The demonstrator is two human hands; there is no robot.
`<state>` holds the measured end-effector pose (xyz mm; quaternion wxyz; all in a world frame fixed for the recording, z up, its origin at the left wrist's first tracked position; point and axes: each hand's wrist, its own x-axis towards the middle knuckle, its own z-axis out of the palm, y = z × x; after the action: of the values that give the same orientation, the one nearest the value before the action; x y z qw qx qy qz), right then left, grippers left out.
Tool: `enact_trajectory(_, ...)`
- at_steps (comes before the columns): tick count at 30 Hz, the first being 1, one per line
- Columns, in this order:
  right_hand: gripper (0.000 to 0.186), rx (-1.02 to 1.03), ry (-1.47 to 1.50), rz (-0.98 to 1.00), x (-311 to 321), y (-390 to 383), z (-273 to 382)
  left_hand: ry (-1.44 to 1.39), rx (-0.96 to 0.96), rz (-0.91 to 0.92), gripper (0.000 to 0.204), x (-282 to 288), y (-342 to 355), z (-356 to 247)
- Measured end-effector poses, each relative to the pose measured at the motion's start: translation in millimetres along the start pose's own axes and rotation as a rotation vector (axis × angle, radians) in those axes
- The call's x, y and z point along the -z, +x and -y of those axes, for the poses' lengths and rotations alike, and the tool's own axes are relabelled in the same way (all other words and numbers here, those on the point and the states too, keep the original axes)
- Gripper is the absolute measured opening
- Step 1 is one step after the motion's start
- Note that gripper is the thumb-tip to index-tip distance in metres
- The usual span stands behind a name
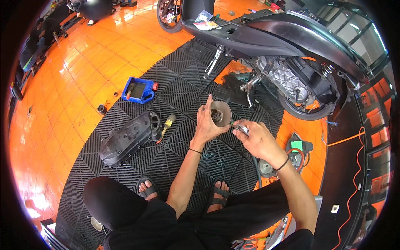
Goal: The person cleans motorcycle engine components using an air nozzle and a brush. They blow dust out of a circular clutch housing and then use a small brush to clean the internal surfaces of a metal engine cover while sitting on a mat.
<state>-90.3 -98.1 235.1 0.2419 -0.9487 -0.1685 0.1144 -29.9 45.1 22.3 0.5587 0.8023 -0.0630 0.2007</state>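
Note:
My left hand is wrapped round a scooter clutch bell, a grey metal cup whose open side with a round hub inside faces up toward me. Close against its lower right rim is my right hand, closed on a small silver tool with a bit of green at its front; my fingers cover most of it, so I cannot tell its exact kind. To the left, a long black engine side cover lies on the ribbed black mat. A yellow-handled paint brush rests beside the cover.
A blue cut-open jerrycan with a red cap stands beyond the cover. Ahead on the right is a black scooter with its engine side exposed. Metal parts and a red hose lie near my right forearm. A wall socket is at right.

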Motion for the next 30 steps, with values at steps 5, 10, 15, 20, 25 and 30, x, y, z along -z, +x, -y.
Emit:
enact_trajectory(5,0.030,0.075,0.051,0.053,-3.8,2.8,-16.0,0.002,-0.057,-0.030,0.135,-3.4,0.2,-0.4)
enact_trajectory(10,0.030,-0.042,-0.115,0.006,-4.0,5.3,-14.6,0.013,-0.097,-0.062,0.134,1.0,3.4,-7.5)
enact_trajectory(15,0.033,-0.039,-0.192,-0.118,-8.8,4.1,-18.4,-0.014,-0.173,-0.093,0.131,5.5,10.6,-30.0)
enact_trajectory(20,0.035,-0.050,-0.179,-0.143,-7.3,4.3,-5.8,0.111,-0.162,-0.125,0.135,11.3,13.9,-29.2)
enact_trajectory(25,0.033,0.049,0.011,-0.042,-8.2,3.3,8.1,0.156,-0.143,-0.122,0.140,1.9,5.7,-5.9)
enact_trajectory(30,0.032,0.070,0.060,-0.059,-7.7,3.3,7.4,0.089,-0.154,-0.091,0.138,0.6,3.8,-7.2)
